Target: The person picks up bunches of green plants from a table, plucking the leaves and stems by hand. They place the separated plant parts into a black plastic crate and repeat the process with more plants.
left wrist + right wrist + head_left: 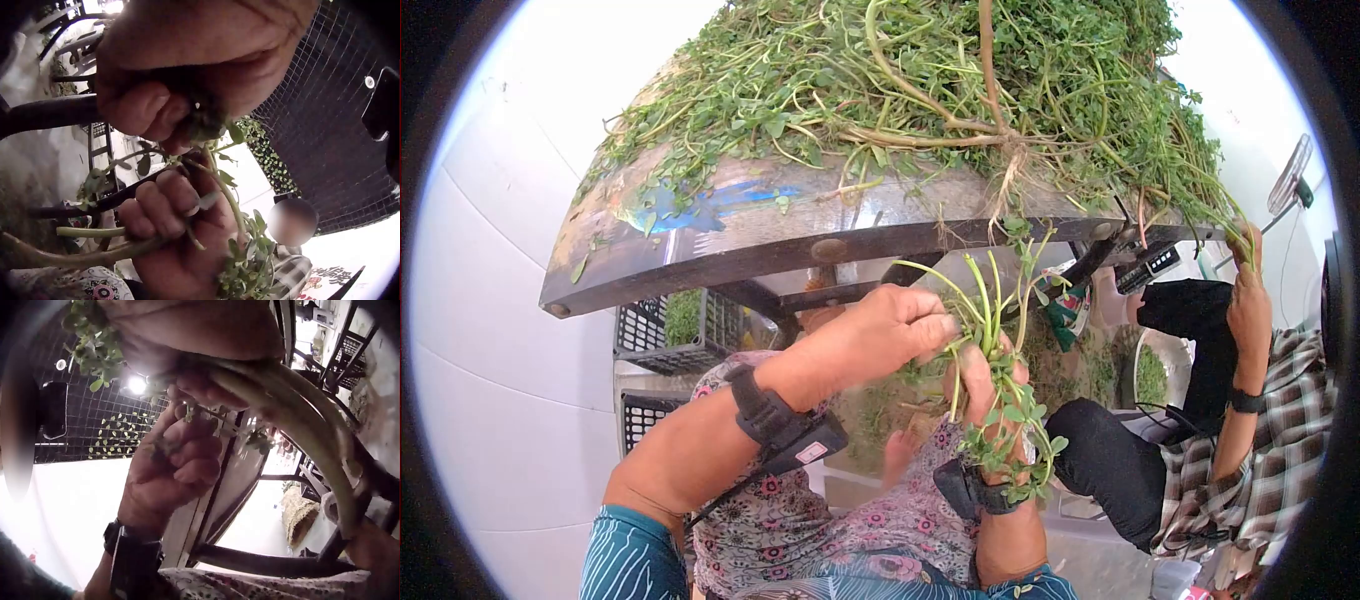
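Note:
In the head view my right hand [975, 385] grips a bunch of leafy greens [1012, 412], cut ends up and small rounded leaves hanging over the wrist. Thick pale stems [300, 419] run out of that hand in the right wrist view. My left hand [895, 325] is close beside the stem tops, thumb and fingers curled together. Seen from the right wrist, the left hand's curled fingers [194, 447] hold a small leafy sprig [165, 449]. A large pile of the same greens [920, 80] covers the table in front of both hands.
The dark table edge [830, 250] curves just beyond my hands. A branched plant with bare roots [1012, 160] lies at this edge. Black crates [665, 345] stand below on the left. At right, another person's hand [1248, 300] is at stems hanging off the table.

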Tool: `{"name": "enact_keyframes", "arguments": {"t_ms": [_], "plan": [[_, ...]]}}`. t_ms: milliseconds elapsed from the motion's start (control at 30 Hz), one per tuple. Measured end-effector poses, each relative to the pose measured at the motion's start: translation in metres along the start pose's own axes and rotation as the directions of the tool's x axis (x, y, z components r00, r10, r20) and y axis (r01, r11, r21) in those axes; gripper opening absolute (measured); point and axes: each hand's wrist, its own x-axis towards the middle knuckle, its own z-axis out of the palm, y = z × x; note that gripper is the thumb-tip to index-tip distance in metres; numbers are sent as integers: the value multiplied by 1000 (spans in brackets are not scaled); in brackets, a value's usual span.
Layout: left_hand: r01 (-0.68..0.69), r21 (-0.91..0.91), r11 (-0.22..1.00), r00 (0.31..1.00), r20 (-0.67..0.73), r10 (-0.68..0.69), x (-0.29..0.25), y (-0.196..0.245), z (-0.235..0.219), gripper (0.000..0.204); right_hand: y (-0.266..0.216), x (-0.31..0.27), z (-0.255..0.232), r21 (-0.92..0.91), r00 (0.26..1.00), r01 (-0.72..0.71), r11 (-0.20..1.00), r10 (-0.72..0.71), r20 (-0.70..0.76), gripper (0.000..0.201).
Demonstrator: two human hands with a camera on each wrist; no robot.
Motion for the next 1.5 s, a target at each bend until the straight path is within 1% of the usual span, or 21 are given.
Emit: {"name": "enact_keyframes", "arguments": {"t_ms": [33,67,133,167,200,300,433,567,633,667,733,800,1000,1100,1133,1200,1233,1300,1333,1433,1500], "plan": [[-3,39,999,1000,8,3,1,-1,0,26,1,0,-6,-153,999,35,988,-31,32,23],[-4,14,1000,1000,3,4,2,-2,1,27,-5,4,-5,-37,998,-51,998,53,36,25],[-5,-37,999,1000,-9,5,2,-4,3,29,-7,3,-5,17,994,-95,995,94,56,27],[-1,-6,1000,1000,-18,1,1,-1,2,29,-8,3,-4,43,991,-118,992,115,65,29],[4,25,1000,1000,-26,-3,-1,6,1,29,0,4,-5,-71,998,0,997,4,59,27],[-4,59,998,999,-38,6,-2,12,1,29,17,2,-4,-123,992,124,985,-118,51,29],[3,10,1000,1000,-20,-2,-2,10,1,29,10,1,-9,-188,987,116,975,-91,135,27],[-15,113,993,1000,-23,17,-1,8,0,28,20,-3,-17,-256,973,139,957,-84,215,41],[-3,125,992,1000,-28,7,-3,13,0,28,21,-1,-14,-238,982,120,964,-80,173,35],[-11,115,993,999,-31,14,-3,13,0,27,19,3,-8,-203,991,97,974,-76,109,27],[-26,95,995,999,-35,29,-4,14,0,27,10,4,-1,-102,998,21,995,-15,61,21],[-41,52,998,998,-38,43,-4,12,1,26,-14,-2,0,24,991,-93,995,90,103,21],[-12,12,1000,1000,-19,12,-3,9,4,25,-14,-1,1,12,996,-32,999,31,86,19],[14,46,999,1000,14,-15,-4,10,1,24,2,5,2,-68,987,156,985,-153,47,25],[23,68,997,999,29,-25,-4,12,0,25,0,5,1,-86,986,161,983,-156,59,23],[35,23,999,998,42,-35,-5,13,1,25,-13,3,0,-122,984,170,978,-161,81,19],[41,0,999,998,49,-41,-6,13,2,26,-11,4,-2,-138,986,142,980,-128,104,19],[82,37,996,995,48,-84,-5,9,1,27,-8,8,-7,-171,987,87,981,-62,145,19],[102,56,993,993,46,-105,-4,7,1,27,-11,9,-6,-159,979,162,974,-138,149,19],[159,62,985,987,10,-160,-4,11,2,28,-3,14,-9,-279,948,313,908,-280,154,19],[143,52,988,990,10,-144,-4,8,3,28,-8,13,-9,-283,967,249,926,-220,131,18]]}}
